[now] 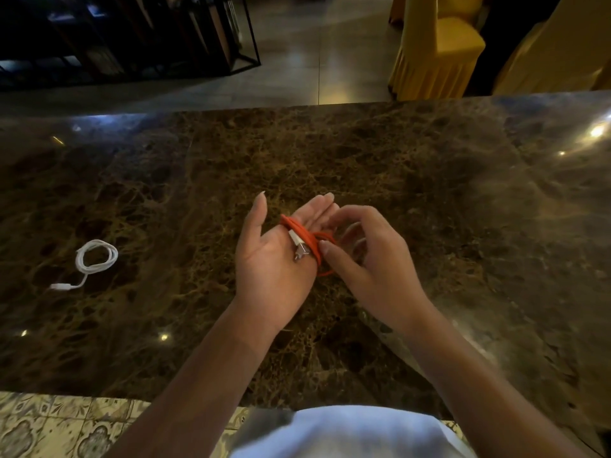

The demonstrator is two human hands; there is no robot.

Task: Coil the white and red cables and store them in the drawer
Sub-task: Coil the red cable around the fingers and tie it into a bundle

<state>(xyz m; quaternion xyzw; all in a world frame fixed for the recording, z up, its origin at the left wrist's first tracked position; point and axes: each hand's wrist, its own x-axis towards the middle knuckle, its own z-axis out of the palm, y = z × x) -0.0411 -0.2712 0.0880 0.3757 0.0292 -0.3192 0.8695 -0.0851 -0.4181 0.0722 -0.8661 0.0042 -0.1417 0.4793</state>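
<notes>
Red cable [299, 231] was looped round the left hand's [274, 259] straight, open fingers, its plug across the palm; the right hand [367, 249] pinched a strand beside them. White cable [96, 257] lay coiled, well left. Next, probably: tuck the end, find the drawer, unseen

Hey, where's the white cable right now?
In the head view, the white cable lies coiled on the marble counter, far out to the left of the left hand, apart from both hands.
</notes>
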